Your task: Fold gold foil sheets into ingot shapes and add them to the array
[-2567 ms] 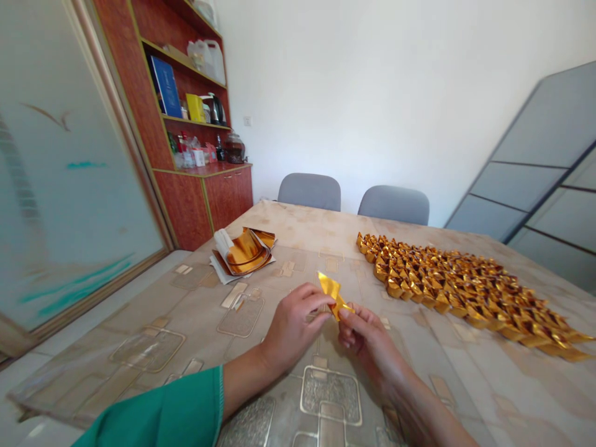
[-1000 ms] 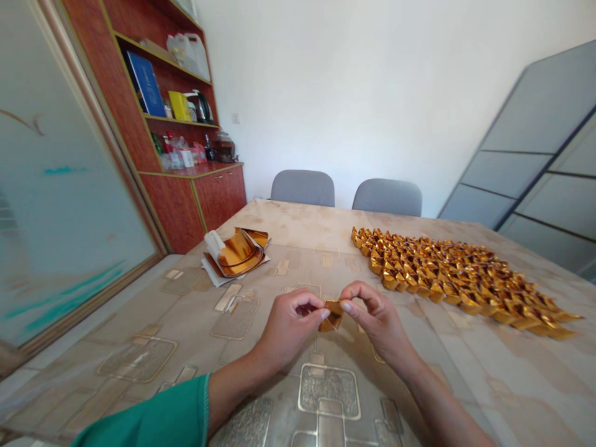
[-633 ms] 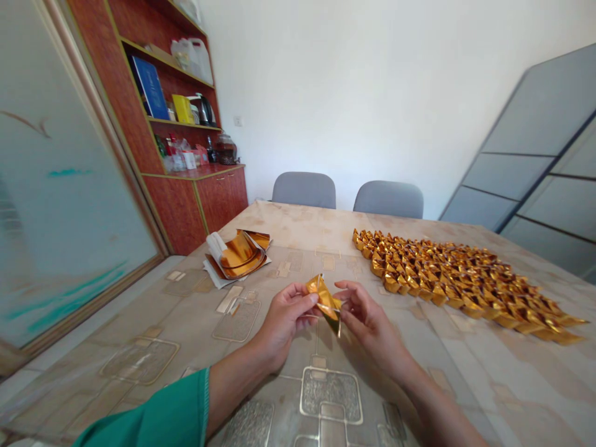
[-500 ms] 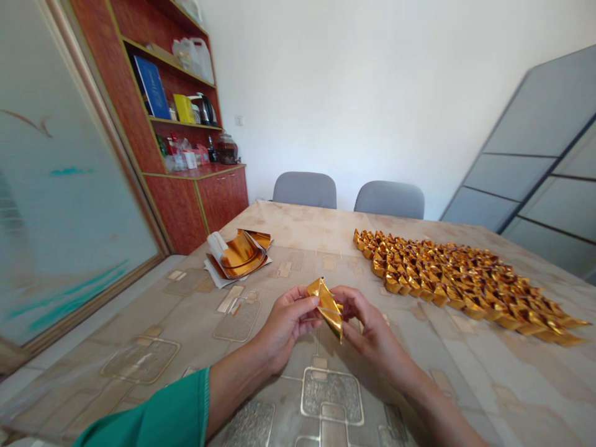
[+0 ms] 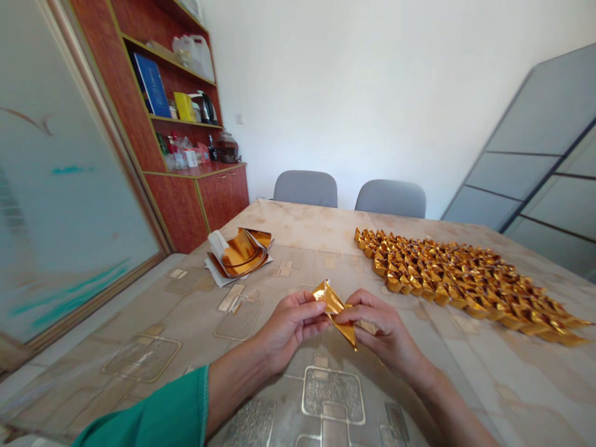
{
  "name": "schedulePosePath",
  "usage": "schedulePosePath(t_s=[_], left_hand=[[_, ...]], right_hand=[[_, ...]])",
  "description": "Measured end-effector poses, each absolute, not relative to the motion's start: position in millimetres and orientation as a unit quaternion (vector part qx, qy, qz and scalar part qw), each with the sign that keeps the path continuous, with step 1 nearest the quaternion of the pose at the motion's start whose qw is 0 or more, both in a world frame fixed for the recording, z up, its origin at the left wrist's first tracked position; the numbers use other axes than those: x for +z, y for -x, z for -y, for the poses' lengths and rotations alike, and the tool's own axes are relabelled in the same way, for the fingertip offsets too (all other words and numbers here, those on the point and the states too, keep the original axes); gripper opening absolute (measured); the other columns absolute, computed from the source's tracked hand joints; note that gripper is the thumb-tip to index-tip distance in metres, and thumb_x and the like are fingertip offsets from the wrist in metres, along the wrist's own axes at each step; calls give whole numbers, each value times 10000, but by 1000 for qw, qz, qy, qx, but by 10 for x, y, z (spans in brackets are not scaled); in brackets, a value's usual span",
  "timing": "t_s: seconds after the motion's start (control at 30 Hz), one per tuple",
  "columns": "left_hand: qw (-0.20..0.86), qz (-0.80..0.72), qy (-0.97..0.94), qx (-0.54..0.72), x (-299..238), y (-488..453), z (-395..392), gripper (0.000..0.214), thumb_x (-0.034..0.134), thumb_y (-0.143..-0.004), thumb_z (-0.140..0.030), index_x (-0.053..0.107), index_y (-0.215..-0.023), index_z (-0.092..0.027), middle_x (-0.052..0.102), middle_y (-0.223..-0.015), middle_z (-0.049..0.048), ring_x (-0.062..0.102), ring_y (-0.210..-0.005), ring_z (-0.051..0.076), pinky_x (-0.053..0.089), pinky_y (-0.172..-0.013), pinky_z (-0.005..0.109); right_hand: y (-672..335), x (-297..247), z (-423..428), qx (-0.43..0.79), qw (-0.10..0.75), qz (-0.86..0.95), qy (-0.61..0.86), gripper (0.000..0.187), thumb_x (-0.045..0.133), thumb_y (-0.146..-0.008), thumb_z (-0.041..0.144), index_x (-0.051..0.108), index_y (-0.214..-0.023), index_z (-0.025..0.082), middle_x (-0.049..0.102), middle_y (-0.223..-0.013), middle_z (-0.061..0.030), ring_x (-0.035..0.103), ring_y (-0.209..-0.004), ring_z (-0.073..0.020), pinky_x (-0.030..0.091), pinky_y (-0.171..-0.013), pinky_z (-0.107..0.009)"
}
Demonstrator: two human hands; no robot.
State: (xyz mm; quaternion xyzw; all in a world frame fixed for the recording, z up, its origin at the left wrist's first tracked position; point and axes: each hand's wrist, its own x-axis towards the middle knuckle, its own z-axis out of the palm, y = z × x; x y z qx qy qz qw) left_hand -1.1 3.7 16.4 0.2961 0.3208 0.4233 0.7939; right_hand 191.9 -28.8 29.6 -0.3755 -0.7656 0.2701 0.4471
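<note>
Above the near part of the table, both hands hold one folded piece of gold foil paper [image 5: 336, 303]. My left hand [image 5: 291, 323] pinches its left side between thumb and fingers. My right hand [image 5: 379, 320] grips the right side, fingertips on the upper face; part of the underside is hidden by the fingers. The piece is creased into a pointed, partly opened shape, with its lower tip slanting down to the right. To the right stand rows of many folded gold foil ingots [image 5: 447, 276], packed closely together.
A stack of gold foil sheets [image 5: 242, 254] with white backing lies curled at the left of the table [image 5: 153, 385]. Two grey chairs [image 5: 305, 188] stand behind the far edge. A red-brown cabinet [image 5: 200, 198] with shelves is at the back left.
My right hand has shifted slightly right and now grips the foil paper's upper face. The foil piece has spread wider, its lower tip moving right and down.
</note>
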Motion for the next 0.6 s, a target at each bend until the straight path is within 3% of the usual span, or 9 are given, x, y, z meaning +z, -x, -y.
schedulePosePath(t_s=[0.23, 0.37, 0.53, 0.6], left_hand=[[774, -325, -309, 446, 175, -14, -7, 372, 909, -541, -191, 600, -738, -128, 716, -724, 20, 670, -611, 97, 575, -617, 189], [757, -314, -334, 465, 176, -27, 19, 383, 909, -564, -234, 593, -753, -130, 726, -754, 25, 675, -629, 96, 575, -642, 202], [739, -290, -360, 490, 191, -49, 79, 366, 890, -612, -236, 576, -774, -140, 723, -768, 11, 688, -692, 100, 569, -691, 207], [740, -291, -346, 498, 200, -45, 78, 370, 888, -612, -219, 566, -779, -143, 722, -753, 3, 686, -675, 92, 567, -687, 197]], right_hand=[[-2003, 301, 272, 278, 436, 771, 371, 146, 680, -867, 263, 777, -921, 358, 630, -838, -24, 593, -776, -203, 482, -688, -331], [-1980, 311, 275, 289, 448, 762, 368, 152, 654, -887, 270, 763, -966, 340, 630, -869, -29, 597, -813, -209, 468, -725, -347], [-1872, 272, 292, 362, 521, 670, 385, 35, 675, -874, 303, 696, -892, 281, 642, -851, -14, 583, -779, -190, 455, -700, -322], [-1864, 250, 296, 397, 532, 648, 374, 99, 711, -843, 298, 687, -939, 286, 660, -897, -12, 600, -831, -193, 467, -734, -322]])
